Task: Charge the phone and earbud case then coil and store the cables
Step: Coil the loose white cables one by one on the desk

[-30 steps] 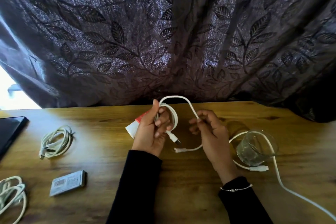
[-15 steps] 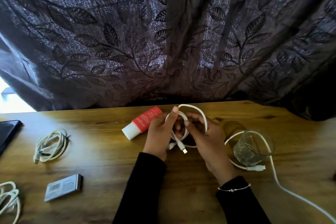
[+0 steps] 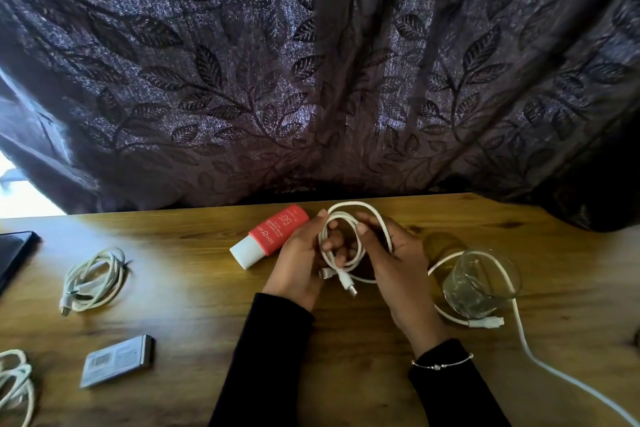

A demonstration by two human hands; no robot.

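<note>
A short white cable (image 3: 349,210) is wound in loops between both hands above the wooden table (image 3: 194,308). My left hand (image 3: 298,263) grips the left side of the loops. My right hand (image 3: 394,260) holds the right side, thumb on the coil. Its two plug ends (image 3: 341,279) hang below the loops. A coiled white cable (image 3: 91,279) lies at the left. Another white coil (image 3: 15,385) sits at the bottom left edge. A long white cable (image 3: 519,319) curves around a glass at the right.
A red and white tube (image 3: 268,236) lies just left of my hands. A clear glass (image 3: 479,284) stands right of my right hand. A small grey box (image 3: 117,360) lies near the front left. A dark flat device (image 3: 14,253) sits at the far left. A patterned curtain (image 3: 311,62) hangs behind.
My hands have come together. The cable, stretched between them a second ago, is now gathered into loops held by both hands.
</note>
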